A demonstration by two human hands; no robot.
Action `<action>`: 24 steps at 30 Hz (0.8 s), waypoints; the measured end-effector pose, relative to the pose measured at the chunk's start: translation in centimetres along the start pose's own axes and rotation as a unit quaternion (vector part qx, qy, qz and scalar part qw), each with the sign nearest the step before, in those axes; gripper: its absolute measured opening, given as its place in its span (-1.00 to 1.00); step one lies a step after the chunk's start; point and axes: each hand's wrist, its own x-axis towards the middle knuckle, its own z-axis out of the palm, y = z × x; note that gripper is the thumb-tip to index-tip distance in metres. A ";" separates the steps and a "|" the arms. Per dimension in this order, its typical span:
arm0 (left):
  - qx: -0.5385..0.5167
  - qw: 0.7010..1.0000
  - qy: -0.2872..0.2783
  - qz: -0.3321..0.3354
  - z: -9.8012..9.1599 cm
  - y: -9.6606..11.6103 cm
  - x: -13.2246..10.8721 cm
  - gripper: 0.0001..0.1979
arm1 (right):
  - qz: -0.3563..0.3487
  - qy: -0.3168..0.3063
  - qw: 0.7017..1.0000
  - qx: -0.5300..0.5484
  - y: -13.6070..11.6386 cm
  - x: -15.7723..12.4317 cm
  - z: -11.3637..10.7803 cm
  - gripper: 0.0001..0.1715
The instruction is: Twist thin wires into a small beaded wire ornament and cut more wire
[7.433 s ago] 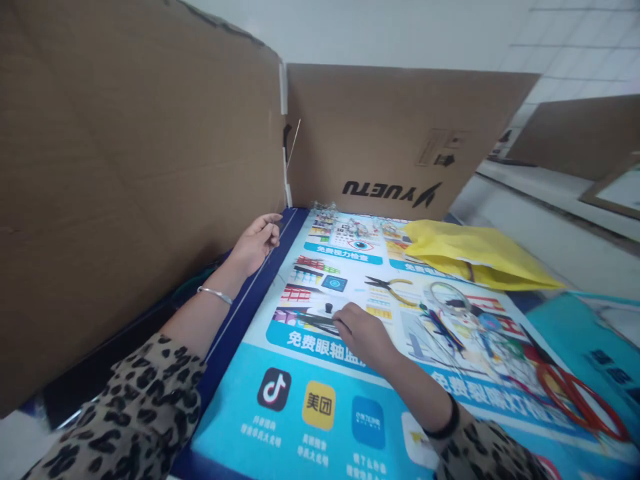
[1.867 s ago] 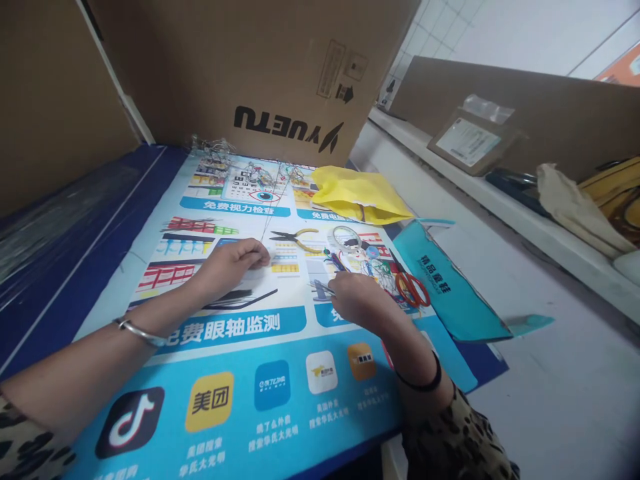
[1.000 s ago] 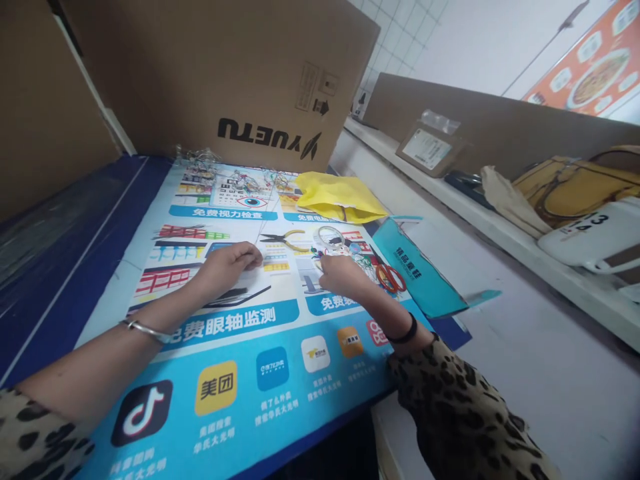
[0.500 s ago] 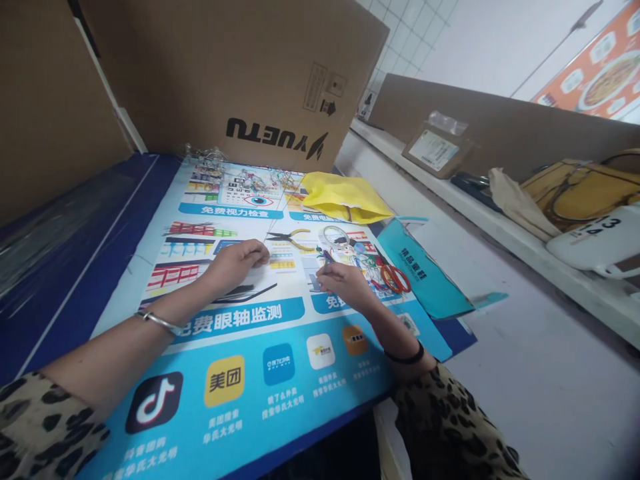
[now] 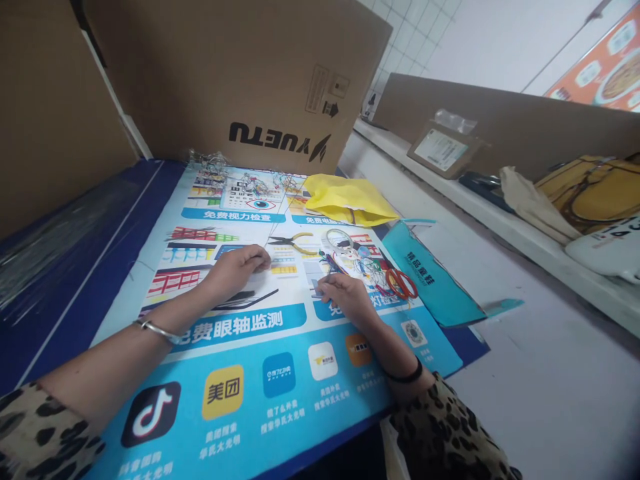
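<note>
My left hand [image 5: 245, 265] is closed in a pinch above the printed sheet [image 5: 293, 337]. A thin wire-like strand [image 5: 281, 217] runs from its fingertips up toward the back. To the right, my right hand [image 5: 343, 291] also has its fingers pressed together; whatever lies between them is too small to make out. Just beyond it sits a tangle of coloured strands [image 5: 367, 267] with a clear ring-shaped roll [image 5: 337, 240] and a loop of orange-red cord [image 5: 401, 285]. Between and behind the hands lie pliers [image 5: 295, 243] with yellow handles, jaws pointing left.
A yellow pouch [image 5: 347, 198] and a turquoise box flap [image 5: 431, 277] lie at the right edge. Cardboard [image 5: 225, 73] walls the back. Dark strips [image 5: 250, 298] and thin coloured strands [image 5: 255, 183] are scattered on the sheet. A white ledge [image 5: 500, 213] holds parcels.
The view has shifted slightly, so the surroundings appear a little further right and lower. Both hands keep nearly the same pose and place.
</note>
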 end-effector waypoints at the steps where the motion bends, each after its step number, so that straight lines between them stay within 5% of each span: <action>1: 0.001 1.000 -0.001 -0.003 0.0 0.0 0.0 -0.79 | 0.001 0.002 1.000 0.007 0.0 0.0 0.0 -0.79; 17: 0.004 1.000 -0.003 0.010 0.0 0.2 -0.1 -0.80 | -0.033 -0.045 0.996 0.062 0.0 -0.2 -0.2 -0.74; 24: 0.002 1.000 -0.004 0.010 0.0 0.2 -0.1 -0.80 | -0.016 -0.009 0.999 0.027 -0.2 -0.4 0.0 -0.74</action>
